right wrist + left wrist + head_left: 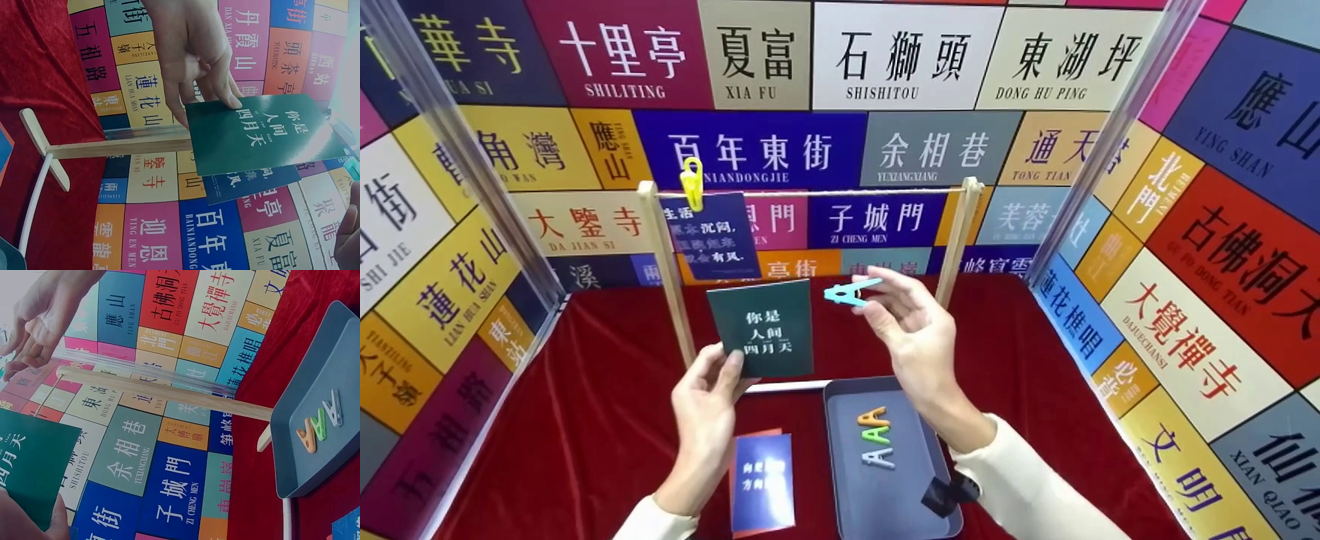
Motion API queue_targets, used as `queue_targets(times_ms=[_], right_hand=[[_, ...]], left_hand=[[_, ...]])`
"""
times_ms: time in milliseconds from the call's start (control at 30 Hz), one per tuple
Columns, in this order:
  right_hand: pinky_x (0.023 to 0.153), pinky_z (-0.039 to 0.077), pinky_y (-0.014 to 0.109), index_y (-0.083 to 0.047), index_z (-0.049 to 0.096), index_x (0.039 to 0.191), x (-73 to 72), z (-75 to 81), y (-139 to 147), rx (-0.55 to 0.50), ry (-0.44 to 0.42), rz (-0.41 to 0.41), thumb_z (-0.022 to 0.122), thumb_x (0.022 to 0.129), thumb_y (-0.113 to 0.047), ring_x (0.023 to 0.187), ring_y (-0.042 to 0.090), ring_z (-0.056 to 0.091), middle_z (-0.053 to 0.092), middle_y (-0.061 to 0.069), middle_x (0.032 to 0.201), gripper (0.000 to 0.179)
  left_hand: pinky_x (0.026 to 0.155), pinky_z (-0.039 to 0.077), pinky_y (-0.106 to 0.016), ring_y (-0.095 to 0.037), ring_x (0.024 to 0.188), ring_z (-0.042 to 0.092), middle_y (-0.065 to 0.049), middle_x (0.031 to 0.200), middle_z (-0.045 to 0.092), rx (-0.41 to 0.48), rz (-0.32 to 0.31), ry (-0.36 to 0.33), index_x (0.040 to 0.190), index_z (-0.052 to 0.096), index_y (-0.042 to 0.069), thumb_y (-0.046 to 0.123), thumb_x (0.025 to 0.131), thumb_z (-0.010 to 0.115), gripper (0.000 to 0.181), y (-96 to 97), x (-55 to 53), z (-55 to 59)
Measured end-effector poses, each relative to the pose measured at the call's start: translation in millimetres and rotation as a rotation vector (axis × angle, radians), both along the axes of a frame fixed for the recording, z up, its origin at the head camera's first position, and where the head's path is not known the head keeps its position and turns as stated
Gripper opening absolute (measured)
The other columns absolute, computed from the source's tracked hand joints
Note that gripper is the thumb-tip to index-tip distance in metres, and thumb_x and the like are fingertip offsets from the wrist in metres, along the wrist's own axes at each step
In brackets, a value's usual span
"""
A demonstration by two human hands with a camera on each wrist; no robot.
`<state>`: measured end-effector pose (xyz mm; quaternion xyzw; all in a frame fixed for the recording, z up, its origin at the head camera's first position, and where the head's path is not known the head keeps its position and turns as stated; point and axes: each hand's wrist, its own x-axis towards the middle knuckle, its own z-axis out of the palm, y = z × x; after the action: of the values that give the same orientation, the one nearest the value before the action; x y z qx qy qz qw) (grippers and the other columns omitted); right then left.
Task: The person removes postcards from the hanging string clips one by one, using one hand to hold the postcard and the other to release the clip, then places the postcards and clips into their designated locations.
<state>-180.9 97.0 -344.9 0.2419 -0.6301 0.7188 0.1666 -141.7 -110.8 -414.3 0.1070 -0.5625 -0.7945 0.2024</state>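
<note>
My left hand [706, 405] pinches a dark green card [765, 330] with white characters by its lower left edge, holding it upright below the string. A light blue clothespin [851, 292] is held between the thumb and fingers of my right hand [915, 337], to the right of the card and apart from it. In the right wrist view the green card [264, 135] faces the camera, and only the tip of the clothespin [352, 167] shows at the edge. On the string [847, 193], a yellow clothespin [691, 184] clips a dark blue card [712, 236].
A wooden frame [952, 247] carries the string. Below it, a grey tray [877, 502] holds orange, green and grey clothespins [876, 436]. Left of the tray, a blue card [763, 484] lies on something orange on red cloth [562, 420]. Sign-covered panels enclose the back and sides.
</note>
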Motion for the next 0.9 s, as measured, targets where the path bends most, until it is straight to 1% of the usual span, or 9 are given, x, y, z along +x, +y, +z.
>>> queue_targets(times_ms=[67,167,233,300,333,400,567,767,900], right_hand=[[0.09,0.062,0.028,0.011,0.055,0.13,1.2,-4.1,2,0.0,-0.01,-0.003,0.07,0.092,-0.006,0.092,0.022,0.07,0.071,0.014,0.12,0.043],[0.091,0.061,0.028,0.01,0.055,0.13,3.4,-8.7,4,0.001,-0.031,-0.009,0.069,0.093,-0.005,0.093,0.023,0.07,0.072,0.011,0.12,0.042],[0.093,0.061,0.028,0.01,0.055,0.13,3.9,-11.6,6,0.003,-0.036,-0.01,0.068,0.093,-0.004,0.094,0.024,0.07,0.071,0.011,0.12,0.042],[0.093,0.061,0.028,0.01,0.055,0.13,4.3,-13.8,8,-0.001,-0.04,-0.01,0.068,0.093,-0.004,0.094,0.024,0.07,0.071,0.011,0.121,0.041],[0.093,0.061,0.028,0.01,0.055,0.131,4.9,-14.5,8,-0.004,-0.042,-0.01,0.068,0.093,-0.003,0.094,0.024,0.07,0.071,0.011,0.121,0.042],[0.094,0.061,0.028,0.009,0.055,0.13,6.4,-16.2,9,-0.006,-0.049,-0.008,0.068,0.093,-0.003,0.094,0.022,0.07,0.072,0.006,0.12,0.041],[0.094,0.061,0.029,0.006,0.057,0.13,10.9,-21.1,9,-0.007,-0.064,-0.014,0.069,0.092,-0.002,0.095,0.019,0.07,0.073,0.002,0.12,0.041],[0.094,0.06,0.028,0.009,0.055,0.131,14.6,-28.7,10,-0.017,-0.078,-0.02,0.069,0.09,0.001,0.096,0.02,0.07,0.073,-0.002,0.118,0.044],[0.094,0.061,0.028,0.01,0.054,0.131,17.9,-32.9,11,-0.016,-0.085,-0.028,0.069,0.09,0.001,0.097,0.019,0.07,0.073,-0.002,0.118,0.045]], left_hand=[[0.078,0.064,-0.027,-0.008,0.087,0.066,0.001,0.106,0.063,-0.007,-0.004,-0.011,0.116,0.069,-0.002,0.0,0.096,0.063,0.021,0.3,2.2,-2.2],[0.08,0.064,-0.027,-0.006,0.091,0.066,-0.001,0.113,0.062,-0.003,-0.005,-0.034,0.121,0.067,-0.005,0.0,0.096,0.062,0.026,0.9,4.8,-5.3],[0.081,0.064,-0.028,-0.007,0.091,0.068,-0.002,0.11,0.066,-0.008,-0.005,-0.045,0.123,0.065,-0.007,0.0,0.097,0.061,0.027,1.1,5.9,-7.5],[0.082,0.064,-0.029,-0.008,0.089,0.07,-0.002,0.1,0.07,-0.006,-0.006,-0.044,0.122,0.065,-0.008,-0.001,0.097,0.061,0.026,1.1,6.4,-9.6],[0.083,0.064,-0.03,-0.008,0.088,0.07,-0.001,0.098,0.071,-0.008,-0.009,-0.042,0.122,0.065,-0.008,0.0,0.097,0.06,0.026,1.1,6.8,-10.7],[0.082,0.064,-0.03,-0.008,0.086,0.071,0.001,0.094,0.072,-0.012,-0.011,-0.039,0.121,0.065,-0.008,0.001,0.098,0.061,0.025,1.2,7.9,-12.5],[0.081,0.064,-0.03,-0.009,0.085,0.072,0.0,0.094,0.071,-0.012,-0.023,-0.052,0.121,0.065,-0.007,0.004,0.098,0.062,0.026,2.6,10.7,-15.5],[0.081,0.064,-0.029,-0.008,0.083,0.072,-0.001,0.095,0.068,-0.028,-0.021,-0.101,0.121,0.064,-0.008,0.003,0.097,0.063,0.026,3.4,14.1,-22.0],[0.081,0.064,-0.028,-0.008,0.084,0.071,-0.002,0.1,0.065,-0.031,-0.024,-0.113,0.122,0.064,-0.008,0.004,0.097,0.063,0.027,3.7,16.4,-26.8]])
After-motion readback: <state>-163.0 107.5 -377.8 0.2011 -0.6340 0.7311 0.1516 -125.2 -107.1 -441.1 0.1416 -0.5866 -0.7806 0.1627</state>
